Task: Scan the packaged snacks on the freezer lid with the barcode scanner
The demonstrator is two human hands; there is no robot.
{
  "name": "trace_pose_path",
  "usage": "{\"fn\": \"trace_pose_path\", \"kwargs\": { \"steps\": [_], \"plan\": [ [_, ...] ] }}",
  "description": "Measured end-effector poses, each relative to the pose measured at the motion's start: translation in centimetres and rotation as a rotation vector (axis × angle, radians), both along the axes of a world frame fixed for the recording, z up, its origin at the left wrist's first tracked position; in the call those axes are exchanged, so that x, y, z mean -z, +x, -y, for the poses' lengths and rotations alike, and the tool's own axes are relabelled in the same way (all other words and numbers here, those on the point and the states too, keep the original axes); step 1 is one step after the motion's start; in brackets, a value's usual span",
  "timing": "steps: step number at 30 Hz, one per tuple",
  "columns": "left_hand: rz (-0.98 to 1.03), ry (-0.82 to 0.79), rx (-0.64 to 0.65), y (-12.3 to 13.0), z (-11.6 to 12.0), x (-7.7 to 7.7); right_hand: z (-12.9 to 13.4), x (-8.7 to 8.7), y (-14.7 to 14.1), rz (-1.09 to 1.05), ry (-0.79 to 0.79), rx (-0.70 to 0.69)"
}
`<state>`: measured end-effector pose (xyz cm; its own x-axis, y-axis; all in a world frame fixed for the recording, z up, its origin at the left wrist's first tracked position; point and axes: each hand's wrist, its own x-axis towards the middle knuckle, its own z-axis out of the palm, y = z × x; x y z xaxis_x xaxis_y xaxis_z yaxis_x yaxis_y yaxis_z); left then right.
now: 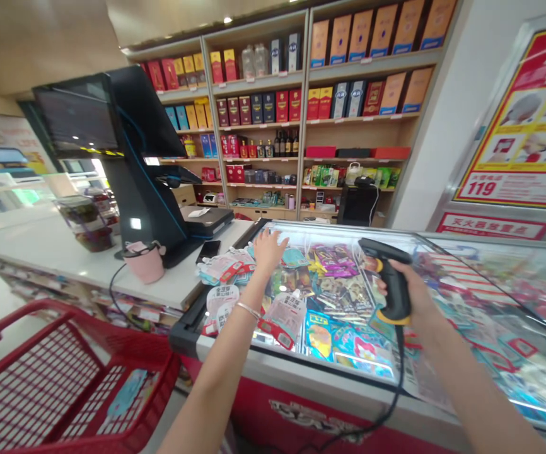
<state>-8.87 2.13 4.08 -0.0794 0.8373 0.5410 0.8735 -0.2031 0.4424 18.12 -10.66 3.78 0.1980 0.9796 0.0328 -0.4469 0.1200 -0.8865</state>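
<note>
My right hand (417, 290) is wrapped round the grip of a black and yellow barcode scanner (396, 291), held above the glass top of a chest freezer (339, 372). The scanner's cable hangs down over the freezer's front. My left hand (268, 249) reaches to the freezer's far left part, fingers stretched out and apart, with nothing visible in it. Near my left forearm, clear and red printed packets (286, 318) lie on the glass. More such packets (228, 268) are heaped at the left edge. Colourful ice cream packs (334, 260) show through the glass.
At left, a white counter (79, 271) carries a black checkout terminal (140, 170), a pink cup (145, 261) and a phone (208, 251). A red shopping cart (79, 334) with a blue packet (126, 394) stands below. Shelves of boxed bottles (258, 110) line the back.
</note>
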Motion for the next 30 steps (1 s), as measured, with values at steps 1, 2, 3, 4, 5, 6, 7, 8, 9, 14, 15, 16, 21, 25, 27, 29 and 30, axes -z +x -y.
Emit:
{"fn": "trace_pose_path", "kwargs": {
  "steps": [1,2,3,4,5,6,7,8,9,14,15,16,21,25,27,29,30],
  "plan": [
    [0.009,-0.002,-0.032,-1.4,-0.3,0.4,-0.7,0.3,-1.5,-0.01,-0.01,-0.056],
    [0.017,-0.002,-0.064,-2.8,-0.5,0.8,-1.5,0.6,-3.0,-0.02,-0.027,-0.117],
    [0.027,-0.002,-0.099,-4.2,-0.8,1.2,-2.2,0.9,-4.5,-0.026,-0.048,-0.178],
    [0.043,-0.001,-0.14,-5.5,-1.0,1.7,-2.9,1.4,-5.9,-0.033,-0.048,-0.212],
    [0.066,0.0,-0.194,-6.8,-1.2,2.2,-3.5,1.9,-7.3,-0.04,-0.046,-0.248],
    [0.091,0.008,-0.261,-7.9,-1.3,2.8,-4.1,2.5,-8.7,-0.052,-0.043,-0.289],
    [0.114,0.025,-0.345,-9.0,-1.4,3.5,-4.6,3.1,-10.1,-0.066,-0.037,-0.332],
    [0.127,0.049,-0.439,-9.9,-1.6,4.2,-5.1,3.7,-11.4,-0.081,-0.028,-0.374],
    [0.128,0.077,-0.538,-10.7,-1.6,5.0,-5.5,4.5,-12.7,-0.095,-0.016,-0.407],
    [0.108,0.045,-0.847,-12.7,-2.1,8.0,-6.3,7.9,-16.5,-0.036,-0.08,-0.532],
    [0.112,0.006,-0.861,-12.8,-2.1,8.3,-6.2,8.4,-16.8,-0.01,-0.11,-0.554],
    [0.113,-0.029,-0.865,-12.9,-2.2,8.4,-6.0,8.7,-16.8,0.009,-0.134,-0.571],
    [0.065,-0.096,-0.83,-12.7,-1.9,8.1,-5.2,9.0,-16.5,-0.029,-0.136,-0.582],
    [0.045,-0.016,-0.713,-12.0,-1.4,7.3,-4.9,8.8,-16.4,-0.055,-0.156,-0.581],
    [0.081,0.021,-0.56,-11.6,-1.2,7.0,-5.0,8.9,-16.4,-0.055,-0.157,-0.577],
    [0.137,0.048,-0.392,-11.2,-1.2,6.9,-5.0,9.0,-16.3,-0.049,-0.158,-0.573],
    [0.165,0.063,-0.316,-11.0,-1.3,6.9,-5.1,9.1,-16.3,-0.042,-0.164,-0.573]
  ]
}}
